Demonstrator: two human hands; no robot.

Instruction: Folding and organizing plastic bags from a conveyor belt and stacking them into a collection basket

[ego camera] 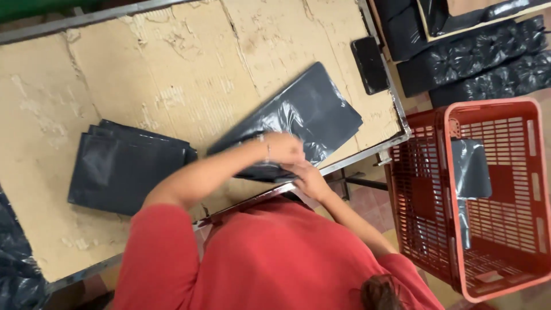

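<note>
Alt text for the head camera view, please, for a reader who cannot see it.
Both hands, left hand and right hand, press on a black plastic bag spread on a cardboard-topped table. A stack of folded black bags lies to one side, a red crate to the other.

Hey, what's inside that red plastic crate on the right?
A folded dark plastic bag lies inside the red crate, against its slatted wall. The rest of the slatted inside shows bare; the bottom corner near the person's red sleeve is cut off from view.

Black bag packs (476,57) lie in rows at the upper right, past my table; no labels, signs or screens.
</note>
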